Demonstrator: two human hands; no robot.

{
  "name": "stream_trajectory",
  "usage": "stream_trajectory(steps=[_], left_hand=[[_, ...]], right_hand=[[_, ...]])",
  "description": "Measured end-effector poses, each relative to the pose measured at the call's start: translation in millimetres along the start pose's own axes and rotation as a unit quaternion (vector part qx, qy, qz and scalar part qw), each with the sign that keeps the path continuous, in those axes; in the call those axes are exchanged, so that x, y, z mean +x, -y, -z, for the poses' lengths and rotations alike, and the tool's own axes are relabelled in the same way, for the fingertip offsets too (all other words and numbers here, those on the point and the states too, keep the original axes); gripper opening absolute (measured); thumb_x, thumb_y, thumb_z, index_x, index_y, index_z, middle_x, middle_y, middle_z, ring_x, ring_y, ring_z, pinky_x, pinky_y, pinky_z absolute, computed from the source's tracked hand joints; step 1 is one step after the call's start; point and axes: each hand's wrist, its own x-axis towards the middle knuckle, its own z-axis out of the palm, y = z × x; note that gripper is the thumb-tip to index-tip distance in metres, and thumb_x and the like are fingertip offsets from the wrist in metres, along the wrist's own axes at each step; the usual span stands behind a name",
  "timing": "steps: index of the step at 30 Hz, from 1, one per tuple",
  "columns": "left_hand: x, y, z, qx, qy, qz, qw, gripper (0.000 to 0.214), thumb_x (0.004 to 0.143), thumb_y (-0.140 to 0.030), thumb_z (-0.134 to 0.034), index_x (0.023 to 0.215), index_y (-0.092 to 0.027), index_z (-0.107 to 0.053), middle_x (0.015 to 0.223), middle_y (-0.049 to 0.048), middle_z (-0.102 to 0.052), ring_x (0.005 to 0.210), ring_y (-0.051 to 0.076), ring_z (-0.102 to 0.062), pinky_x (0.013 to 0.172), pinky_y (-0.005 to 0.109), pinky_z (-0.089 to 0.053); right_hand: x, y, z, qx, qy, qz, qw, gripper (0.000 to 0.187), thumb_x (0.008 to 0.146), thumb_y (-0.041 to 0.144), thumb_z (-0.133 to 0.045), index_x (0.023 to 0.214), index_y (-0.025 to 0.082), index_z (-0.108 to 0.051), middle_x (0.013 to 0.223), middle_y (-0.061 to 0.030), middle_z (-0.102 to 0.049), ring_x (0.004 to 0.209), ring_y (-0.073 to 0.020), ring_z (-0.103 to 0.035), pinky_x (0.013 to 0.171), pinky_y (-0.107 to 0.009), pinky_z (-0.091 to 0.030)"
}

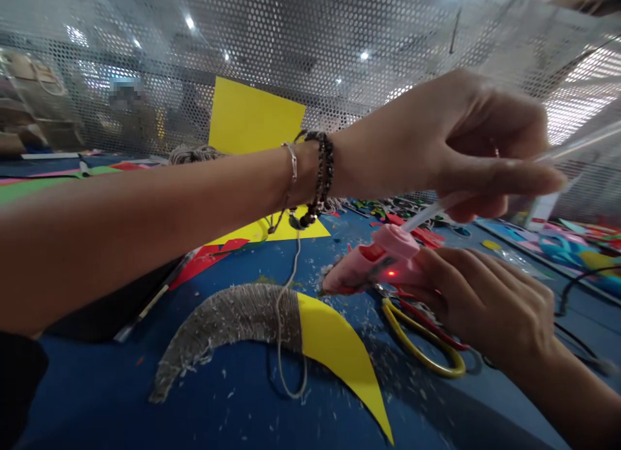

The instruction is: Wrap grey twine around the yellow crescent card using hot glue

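Note:
My left hand (pixel 466 146) reaches across from the left, its fingers pinched on a clear glue stick (pixel 431 212) that enters the back of a pink glue gun (pixel 373 264). My right hand (pixel 485 301) grips the gun's handle low on the right; a red light glows on the gun. The nozzle points left toward a yellow crescent shape (pixel 339 353) half wrapped in grey twine (pixel 228 324). A loose twine strand (pixel 286 346) loops over the crescent. My left wrist bears bracelets (pixel 320 178).
Yellow-handled scissors (pixel 422 346) lie under the gun on the blue table (pixel 233 405). A yellow sheet (pixel 252 123) leans at the back, red scraps (pixel 208 256) beside it. Colourful foam cut-outs (pixel 572 243) crowd the right. A perforated screen (pixel 291 42) stands behind.

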Motion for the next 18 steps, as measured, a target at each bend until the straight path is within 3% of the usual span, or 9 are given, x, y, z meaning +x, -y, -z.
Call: stream_trajectory(steps=[3, 8, 12, 15, 18], left_hand=[[-1.6, 8.5, -2.6, -0.042, -0.046, 0.018, 0.998, 0.029, 0.082, -0.009, -0.057, 0.057, -0.015, -0.044, 0.054, -0.0045, -0.056, 0.061, 0.009, -0.064, 0.055, 0.016, -0.048], [-6.0, 10.7, -3.0, -0.063, -0.069, 0.073, 0.993, 0.027, 0.091, -0.007, -0.041, 0.067, -0.01, -0.053, 0.058, -0.0038, -0.061, 0.06, 0.005, -0.062, 0.059, 0.014, -0.05], [-6.9, 3.7, -4.6, -0.046, -0.023, 0.04, 0.998, 0.025, 0.091, -0.009, -0.038, 0.072, -0.009, -0.055, 0.066, -0.004, -0.067, 0.072, 0.005, -0.065, 0.066, 0.01, -0.049], [-6.9, 4.5, -6.5, -0.025, 0.025, 0.022, 0.999, 0.023, 0.089, -0.009, -0.038, 0.074, -0.008, -0.056, 0.066, -0.004, -0.068, 0.073, 0.005, -0.065, 0.064, 0.009, -0.047], [-8.0, 8.5, -8.5, -0.022, 0.011, 0.021, 0.999, 0.02, 0.086, -0.012, -0.042, 0.072, -0.009, -0.056, 0.058, -0.0097, -0.064, 0.071, 0.004, -0.064, 0.062, 0.01, -0.044]], right_hand=[[-0.1, -0.1, 2.1, 0.007, 0.001, 0.008, 1.0, 0.02, 0.088, 0.032, -0.048, 0.086, 0.016, -0.06, 0.066, -0.0038, -0.063, 0.057, -0.0153, -0.054, 0.051, -0.026, -0.039], [2.4, -1.4, 6.0, 0.023, 0.003, 0.007, 1.0, 0.024, 0.089, 0.035, -0.045, 0.086, 0.016, -0.059, 0.064, -0.0044, -0.061, 0.056, -0.0156, -0.052, 0.051, -0.026, -0.038], [4.4, -2.2, 4.4, 0.001, 0.008, 0.007, 1.0, 0.013, 0.087, 0.025, -0.049, 0.088, 0.015, -0.057, 0.065, -0.0039, -0.062, 0.055, -0.0156, -0.051, 0.049, -0.026, -0.035], [3.3, -2.0, 2.2, -0.011, 0.019, 0.012, 1.0, 0.017, 0.089, 0.026, -0.045, 0.086, 0.016, -0.058, 0.061, -0.002, -0.06, 0.055, -0.0155, -0.052, 0.05, -0.026, -0.035], [1.4, -2.7, 1.1, -0.025, 0.017, 0.011, 0.999, 0.019, 0.089, 0.028, -0.045, 0.083, 0.017, -0.06, 0.062, -0.0016, -0.06, 0.056, -0.0149, -0.052, 0.051, -0.026, -0.036]])
